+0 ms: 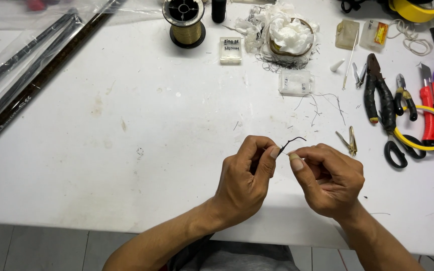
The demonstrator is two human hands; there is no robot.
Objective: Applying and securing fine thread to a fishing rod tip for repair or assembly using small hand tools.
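My left hand (pixel 244 175) and my right hand (pixel 330 178) meet fingertip to fingertip over the near edge of the white table (pixel 126 150). Between their pinched thumbs and forefingers sits a small dark piece with a thin black thread (pixel 293 141) curling up and to the right. Which of the two hands carries the piece itself I cannot tell; both pinch at it.
Dark rod sections (pixel 31 75) in clear plastic lie at far left. At the back stand a gold thread spool (pixel 184 22), small clear boxes (pixel 295 82) and white wadding (pixel 287 32). Right of my hands: nail clippers (pixel 348 141), pliers (pixel 382 95), scissors (pixel 403 148), red cutter (pixel 429 108).
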